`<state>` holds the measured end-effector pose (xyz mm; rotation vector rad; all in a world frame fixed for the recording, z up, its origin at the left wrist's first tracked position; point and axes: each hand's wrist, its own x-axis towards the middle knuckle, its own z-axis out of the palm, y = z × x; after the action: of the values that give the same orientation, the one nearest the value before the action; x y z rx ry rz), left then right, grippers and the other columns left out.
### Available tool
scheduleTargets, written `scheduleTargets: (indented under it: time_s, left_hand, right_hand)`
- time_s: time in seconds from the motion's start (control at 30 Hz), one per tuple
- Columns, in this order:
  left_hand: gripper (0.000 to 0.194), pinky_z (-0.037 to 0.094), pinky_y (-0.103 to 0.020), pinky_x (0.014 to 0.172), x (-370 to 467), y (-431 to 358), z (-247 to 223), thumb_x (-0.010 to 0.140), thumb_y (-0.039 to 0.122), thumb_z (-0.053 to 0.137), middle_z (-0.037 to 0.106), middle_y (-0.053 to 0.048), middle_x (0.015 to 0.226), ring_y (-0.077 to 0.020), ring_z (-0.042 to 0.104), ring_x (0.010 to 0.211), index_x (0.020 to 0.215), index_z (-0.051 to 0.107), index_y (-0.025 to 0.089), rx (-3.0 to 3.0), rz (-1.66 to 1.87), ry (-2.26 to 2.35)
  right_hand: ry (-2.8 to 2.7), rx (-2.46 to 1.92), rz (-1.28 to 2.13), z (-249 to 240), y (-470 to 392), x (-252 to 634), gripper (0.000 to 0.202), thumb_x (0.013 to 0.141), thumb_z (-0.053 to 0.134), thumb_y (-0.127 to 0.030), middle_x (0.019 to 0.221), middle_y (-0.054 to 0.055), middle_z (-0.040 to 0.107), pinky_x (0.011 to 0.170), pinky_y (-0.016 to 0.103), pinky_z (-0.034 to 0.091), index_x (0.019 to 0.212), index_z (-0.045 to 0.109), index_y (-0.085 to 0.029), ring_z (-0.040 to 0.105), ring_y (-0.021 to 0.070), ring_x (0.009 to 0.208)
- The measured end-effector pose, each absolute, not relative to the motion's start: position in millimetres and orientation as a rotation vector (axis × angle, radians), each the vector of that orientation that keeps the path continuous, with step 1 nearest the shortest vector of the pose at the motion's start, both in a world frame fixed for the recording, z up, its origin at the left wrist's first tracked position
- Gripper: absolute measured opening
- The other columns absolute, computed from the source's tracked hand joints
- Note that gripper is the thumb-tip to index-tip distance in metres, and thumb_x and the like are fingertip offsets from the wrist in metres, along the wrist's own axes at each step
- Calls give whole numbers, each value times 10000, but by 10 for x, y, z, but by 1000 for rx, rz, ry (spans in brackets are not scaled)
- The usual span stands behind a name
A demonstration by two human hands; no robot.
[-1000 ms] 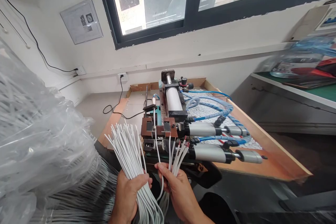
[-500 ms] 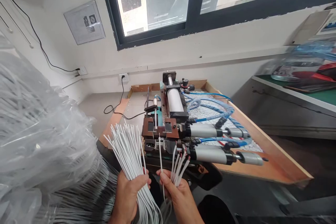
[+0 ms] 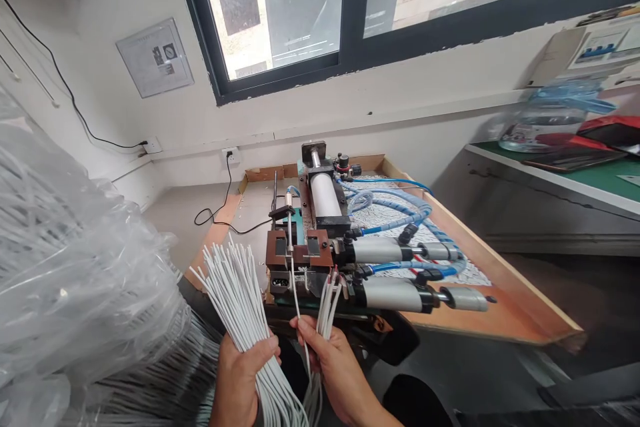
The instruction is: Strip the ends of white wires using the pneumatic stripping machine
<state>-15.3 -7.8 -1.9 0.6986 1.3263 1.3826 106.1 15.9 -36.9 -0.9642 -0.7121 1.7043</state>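
Note:
My left hand (image 3: 243, 370) is closed round a thick bundle of white cables (image 3: 235, 300), their cut ends fanned upward. Between thumb and forefinger, my right hand (image 3: 327, 360) pinches a single white cable (image 3: 295, 290), whose tip reaches the jaws of a pneumatic wire-stripping machine (image 3: 300, 253). The same hand also holds a small group of white cables (image 3: 329, 303) with reddish ends showing at the top. The cable's very tip is hard to make out against the machine.
The machine stands in a wooden tray (image 3: 520, 303) with blue air hoses (image 3: 395, 227) and white scraps. Plastic-wrapped cable bundles (image 3: 85, 267) rise at the left. At the right is a green-topped shelf (image 3: 605, 177) with a plastic jug (image 3: 545, 120).
The single cable in my right hand has moved up to the machine's jaws. The small group beside it now stands closer together. The whole view has shifted slightly.

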Motion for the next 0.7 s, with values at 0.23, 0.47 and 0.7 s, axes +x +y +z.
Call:
scheduleTargets:
  time_s: [0.23, 0.47, 0.7]
  left_hand:
    - [112, 413, -245, 464, -243, -24, -19, 552, 144, 656, 610, -11, 492, -129, 538, 457, 656, 627, 114, 679, 1382, 1259]
    - [142, 405, -260, 472, -253, -72, 24, 552, 167, 651, 620, -30, 524, -136, 533, 464, 683, 654, 112, 694, 1340, 1138]
    - [148, 391, -283, 482, -266, -91, 127, 475, 207, 684, 599, -24, 475, -153, 516, 449, 575, 644, 106, 757, 1355, 1091]
  right_hand:
    - [-878, -658, 2076, -463, -22, 1172, 283, 679, 591, -396, 409, -16, 512, 405, 203, 119, 666, 608, -114, 244, 39, 351]
    - [-895, -582, 2369, -503, -259, 1139, 360, 551, 674, -440, 343, -38, 448, 375, 193, 110, 586, 620, -86, 288, 28, 302]
    - [-953, -622, 2440, -558, -410, 1102, 333, 562, 676, -413, 350, -40, 438, 369, 180, 116, 592, 658, -82, 289, 27, 309]
